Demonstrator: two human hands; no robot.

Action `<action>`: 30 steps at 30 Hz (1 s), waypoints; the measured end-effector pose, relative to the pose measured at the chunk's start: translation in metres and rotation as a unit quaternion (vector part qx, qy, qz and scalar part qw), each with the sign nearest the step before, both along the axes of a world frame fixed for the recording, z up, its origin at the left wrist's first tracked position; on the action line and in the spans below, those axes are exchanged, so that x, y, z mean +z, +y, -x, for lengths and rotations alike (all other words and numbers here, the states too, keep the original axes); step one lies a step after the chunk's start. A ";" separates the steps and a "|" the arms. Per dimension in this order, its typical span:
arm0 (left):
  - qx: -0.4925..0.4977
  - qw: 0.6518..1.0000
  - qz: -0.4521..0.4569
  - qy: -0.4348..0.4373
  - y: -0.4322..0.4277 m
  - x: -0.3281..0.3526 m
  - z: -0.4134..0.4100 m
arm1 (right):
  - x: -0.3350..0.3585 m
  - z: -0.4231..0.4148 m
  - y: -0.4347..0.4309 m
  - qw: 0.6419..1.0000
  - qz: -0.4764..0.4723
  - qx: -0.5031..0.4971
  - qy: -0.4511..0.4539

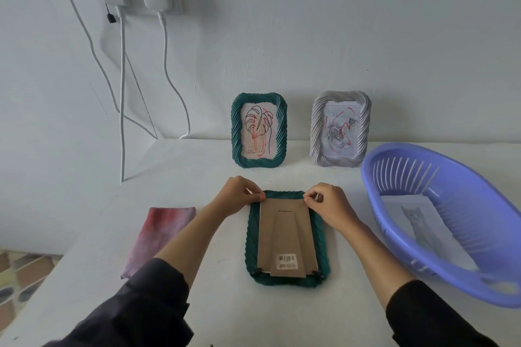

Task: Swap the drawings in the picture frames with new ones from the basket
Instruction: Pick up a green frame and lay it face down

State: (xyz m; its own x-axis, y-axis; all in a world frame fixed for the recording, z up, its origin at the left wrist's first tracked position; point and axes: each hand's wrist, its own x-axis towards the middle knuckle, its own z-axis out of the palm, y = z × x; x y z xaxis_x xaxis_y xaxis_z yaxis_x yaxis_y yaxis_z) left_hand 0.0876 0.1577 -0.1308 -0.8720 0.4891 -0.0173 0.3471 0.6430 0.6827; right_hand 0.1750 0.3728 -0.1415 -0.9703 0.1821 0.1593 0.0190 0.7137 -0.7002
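Trouble would come from forcing the far corners — the brown cardboard backing board (287, 234) could crease. My left hand (235, 196) and right hand (328, 204) each pinch a corner of it. It lies in the face-down dark green rope-edged frame (253, 236) on the desk (197, 166), between my wrists.

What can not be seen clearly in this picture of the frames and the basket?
- Head view: the drawing in the face-down green frame, if any, is hidden by its cardboard backing.
- The fingers of the left hand and right hand cover the top clips.
- The basket is cut off by the right edge.
- The barcode sticker text is too small to read.
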 end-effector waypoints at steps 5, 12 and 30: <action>0.011 0.999 -0.028 0.037 0.005 -0.005 -0.003 | 0.001 0.004 -0.001 1.000 -0.011 0.011 0.001; 0.059 0.996 -0.026 0.061 0.012 -0.010 -0.005 | 0.000 0.008 -0.011 0.999 0.012 -0.036 0.018; 0.150 0.971 -0.187 0.023 0.000 -0.020 -0.049 | -0.010 -0.030 -0.020 0.995 0.066 -0.046 0.062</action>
State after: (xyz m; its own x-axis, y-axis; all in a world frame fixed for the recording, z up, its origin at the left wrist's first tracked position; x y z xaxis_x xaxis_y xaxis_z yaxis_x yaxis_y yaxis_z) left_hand 0.1369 0.1574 -0.1505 -0.9719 0.1774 0.1545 0.2178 0.4304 0.8760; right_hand 0.2052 0.3523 -0.1517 -0.9229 0.2974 0.2444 -0.0111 0.6140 -0.7892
